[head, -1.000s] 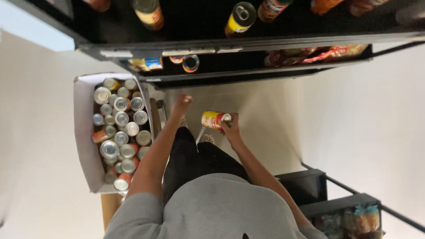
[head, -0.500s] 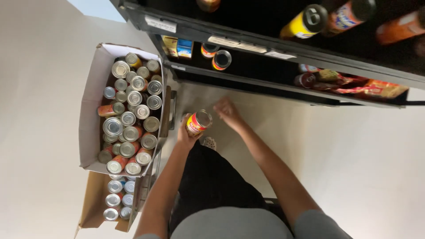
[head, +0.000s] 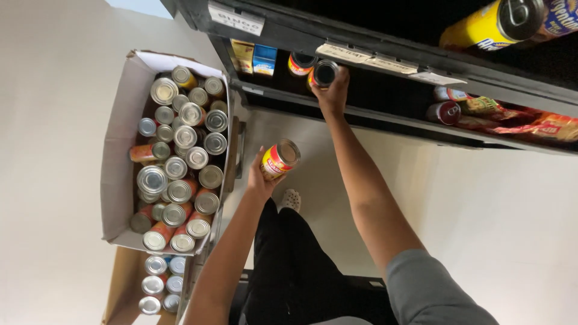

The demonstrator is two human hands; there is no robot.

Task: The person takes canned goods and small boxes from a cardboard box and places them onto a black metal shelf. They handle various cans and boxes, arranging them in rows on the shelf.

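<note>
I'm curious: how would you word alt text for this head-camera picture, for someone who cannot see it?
Seen from above, a person's left hand holds a red and yellow can while the right hand grips a can on the black shelf. Beside them, a white cardboard box is packed with cans.

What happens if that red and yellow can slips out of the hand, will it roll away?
Probably. The can is round and smooth, so on its side it would likely roll across the floor. It looks like metal, so likely stiff and fairly heavy for its size. The left hand holds it only around one end, a grip that seems easy to lose.
</note>
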